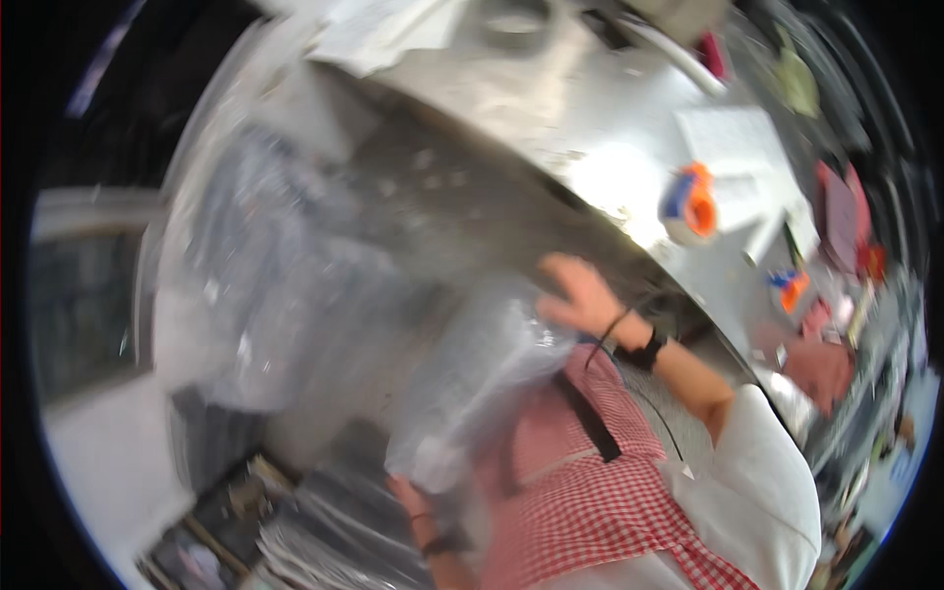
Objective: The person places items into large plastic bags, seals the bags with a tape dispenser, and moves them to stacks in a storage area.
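A greyish bundle in clear plastic wrap (pixel 477 379) lies slantwise between my two hands, in front of the red checked apron. My left hand (pixel 407 497) grips its lower end, with the fingers partly hidden by the plastic. At the upper end is my right hand (pixel 582 298), fingers spread apart, by the edge of the wrap; motion blur hides whether it touches. A dark band and a thin cord circle the right wrist.
More plastic-wrapped grey bundles (pixel 265 275) are piled at the left, with a dark wrapped stack (pixel 339 516) below. On the metal table (pixel 551 93) at upper right are an orange-and-blue tape dispenser (pixel 693 204), paper sheets (pixel 733 147) and a second dispenser (pixel 790 289).
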`<state>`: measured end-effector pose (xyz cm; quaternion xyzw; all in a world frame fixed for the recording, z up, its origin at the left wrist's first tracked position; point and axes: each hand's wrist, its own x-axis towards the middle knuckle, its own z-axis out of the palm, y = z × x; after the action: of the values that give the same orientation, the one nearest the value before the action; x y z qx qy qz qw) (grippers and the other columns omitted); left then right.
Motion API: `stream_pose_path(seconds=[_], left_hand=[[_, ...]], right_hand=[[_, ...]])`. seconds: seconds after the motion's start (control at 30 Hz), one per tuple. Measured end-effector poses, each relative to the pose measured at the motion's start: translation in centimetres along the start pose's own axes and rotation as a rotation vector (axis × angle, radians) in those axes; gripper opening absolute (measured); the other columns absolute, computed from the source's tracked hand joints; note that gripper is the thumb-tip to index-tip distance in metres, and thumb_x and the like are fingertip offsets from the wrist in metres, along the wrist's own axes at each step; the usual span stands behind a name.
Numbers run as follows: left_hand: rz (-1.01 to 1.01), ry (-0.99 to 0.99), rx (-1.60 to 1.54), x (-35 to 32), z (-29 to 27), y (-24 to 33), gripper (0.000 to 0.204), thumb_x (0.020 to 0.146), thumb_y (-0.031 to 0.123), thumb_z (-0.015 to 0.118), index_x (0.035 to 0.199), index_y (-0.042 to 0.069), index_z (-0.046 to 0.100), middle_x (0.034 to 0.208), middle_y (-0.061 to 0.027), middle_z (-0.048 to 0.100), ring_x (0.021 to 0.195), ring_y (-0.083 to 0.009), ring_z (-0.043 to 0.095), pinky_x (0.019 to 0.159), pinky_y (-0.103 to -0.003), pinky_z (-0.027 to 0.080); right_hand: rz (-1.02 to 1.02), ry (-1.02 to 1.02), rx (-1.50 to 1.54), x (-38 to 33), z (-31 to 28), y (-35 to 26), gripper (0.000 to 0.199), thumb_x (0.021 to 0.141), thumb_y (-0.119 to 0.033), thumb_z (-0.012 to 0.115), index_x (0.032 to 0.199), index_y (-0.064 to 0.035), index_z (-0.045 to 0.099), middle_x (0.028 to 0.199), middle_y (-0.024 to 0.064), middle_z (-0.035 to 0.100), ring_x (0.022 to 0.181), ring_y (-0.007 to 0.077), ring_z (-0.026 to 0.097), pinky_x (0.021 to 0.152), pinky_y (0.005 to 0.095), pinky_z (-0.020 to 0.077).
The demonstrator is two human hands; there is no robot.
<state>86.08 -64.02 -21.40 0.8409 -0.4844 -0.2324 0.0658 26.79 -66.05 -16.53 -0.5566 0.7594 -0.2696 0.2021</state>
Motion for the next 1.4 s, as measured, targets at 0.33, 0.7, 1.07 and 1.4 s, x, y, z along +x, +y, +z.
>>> stream_pose_path(seconds=[0.33, 0.7, 1.07, 1.4], left_hand=[[0.133, 0.001, -0.866, -6.6, 7.1, 3.8, 0.051, 0.09, 0.006, 0.058, 0.137, -0.001, 0.039, 0.125, -0.0123, 0.052, 0.108, -0.0203, 0.053, 0.092, -0.031, 0.043], [0.321, 0.268, -0.516, -7.6, 1.3, 15.0, 0.005, 0.081, 0.002, 0.064, 0.081, -0.001, 0.061, 0.068, -0.0034, 0.056, 0.064, -0.0102, 0.052, 0.059, -0.026, 0.043], [1.251, -0.061, -0.695, -11.5, -19.7, 54.7, 0.008, 0.081, 0.008, 0.068, 0.081, 0.0, 0.066, 0.076, -0.0101, 0.064, 0.067, -0.0193, 0.06, 0.062, -0.028, 0.045], [2.137, 0.258, -0.806, -18.5, -43.1, 69.9, 0.008, 0.084, 0.006, 0.07, 0.083, -0.002, 0.07, 0.072, -0.0035, 0.068, 0.062, -0.0073, 0.058, 0.058, -0.02, 0.048]], right_hand=[[0.452, -0.056, 0.35, 3.9, 5.5, 4.5, 0.084, 0.072, -0.039, 0.078, 0.133, 0.0045, 0.041, 0.125, 0.0235, 0.056, 0.115, 0.0299, 0.056, 0.095, 0.0366, 0.0438], [0.398, 0.177, 0.025, -3.5, -1.6, 9.7, 0.04, 0.093, -0.029, 0.051, 0.073, 0.0057, 0.054, 0.063, 0.0267, 0.05, 0.056, 0.0378, 0.051, 0.055, 0.0442, 0.0378], [0.635, 0.77, 0.695, -21.9, -26.4, -1.5, 0.028, 0.097, -0.02, 0.05, 0.09, 0.0046, 0.061, 0.075, 0.0039, 0.059, 0.067, 0.011, 0.055, 0.064, 0.0255, 0.0453], [0.449, 1.043, 0.824, -12.0, -17.3, -9.1, 0.035, 0.095, -0.021, 0.049, 0.119, 0.0041, 0.052, 0.109, 0.0117, 0.058, 0.099, 0.0203, 0.057, 0.086, 0.0357, 0.0484]])
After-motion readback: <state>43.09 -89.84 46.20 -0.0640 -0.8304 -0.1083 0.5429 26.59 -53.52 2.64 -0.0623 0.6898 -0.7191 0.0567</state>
